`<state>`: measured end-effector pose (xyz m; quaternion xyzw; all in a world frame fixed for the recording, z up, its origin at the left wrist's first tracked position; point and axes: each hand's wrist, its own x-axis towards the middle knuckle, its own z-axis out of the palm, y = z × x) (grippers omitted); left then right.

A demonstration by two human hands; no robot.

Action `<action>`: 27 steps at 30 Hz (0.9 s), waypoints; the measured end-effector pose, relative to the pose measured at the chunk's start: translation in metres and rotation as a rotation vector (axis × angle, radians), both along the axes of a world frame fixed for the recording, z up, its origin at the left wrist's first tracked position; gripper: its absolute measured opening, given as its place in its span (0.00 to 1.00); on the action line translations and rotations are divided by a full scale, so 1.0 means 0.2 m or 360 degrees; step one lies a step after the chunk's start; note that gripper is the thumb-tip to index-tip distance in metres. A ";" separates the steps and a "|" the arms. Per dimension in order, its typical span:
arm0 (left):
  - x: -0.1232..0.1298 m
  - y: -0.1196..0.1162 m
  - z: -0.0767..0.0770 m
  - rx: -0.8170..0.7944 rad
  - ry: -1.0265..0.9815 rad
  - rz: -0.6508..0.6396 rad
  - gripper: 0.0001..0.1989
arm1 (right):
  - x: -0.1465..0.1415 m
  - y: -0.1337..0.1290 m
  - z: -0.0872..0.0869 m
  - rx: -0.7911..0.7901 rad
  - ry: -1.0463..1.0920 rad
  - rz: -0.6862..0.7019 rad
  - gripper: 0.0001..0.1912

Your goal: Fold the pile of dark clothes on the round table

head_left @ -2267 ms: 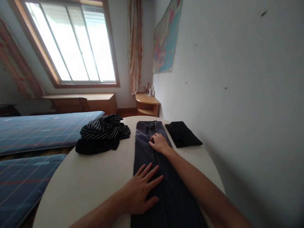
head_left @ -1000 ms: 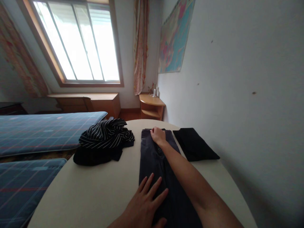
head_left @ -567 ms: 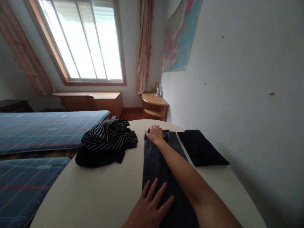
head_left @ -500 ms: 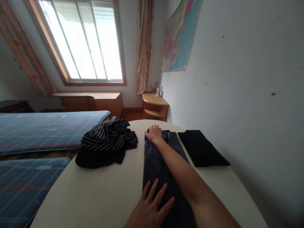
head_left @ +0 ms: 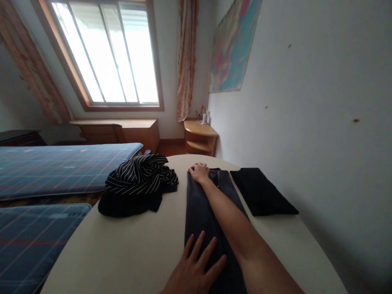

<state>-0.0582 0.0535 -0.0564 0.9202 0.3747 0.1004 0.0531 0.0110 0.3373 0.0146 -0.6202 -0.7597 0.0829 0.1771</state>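
Dark grey trousers lie lengthwise on a round cream table. Spread flat on their near part is my left hand, fingers apart. My right hand reaches to the far left corner of the trousers, its fingers curled together at the edge; the forearm crosses over the cloth. Whether fabric is pinched there is too small to tell. To the right lies a folded black cloth. A crumpled black garment with white stripes rests on the left, on top of plain black cloth.
Two plaid mattresses stand left of the table. Behind are a wooden desk and a corner shelf with small bottles. A wall runs along the right side.
The right forearm has shifted slightly toward the left at its near end. Otherwise the view has moved only a little, and the cloths lie as before.
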 end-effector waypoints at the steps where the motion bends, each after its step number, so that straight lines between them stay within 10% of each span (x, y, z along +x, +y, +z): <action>1: 0.00 0.00 0.02 -0.0027 -0.0011 -0.0008 0.35 | 0.02 -0.02 0.02 0.0080 0.0019 0.0017 0.17; 8: 0.01 -0.05 0.20 -0.0321 0.0010 0.0050 0.42 | 0.15 -0.34 0.13 0.0225 -0.0023 0.0451 0.16; 16: 0.02 -0.12 0.28 -0.0391 -0.0098 0.0157 0.42 | 0.24 -0.78 -0.03 -0.0300 -0.0315 0.0443 0.38; 27: 0.03 -0.13 0.30 -0.0203 -0.0206 0.0256 0.29 | 0.17 -0.47 -0.11 -0.0303 -0.0206 0.0379 0.40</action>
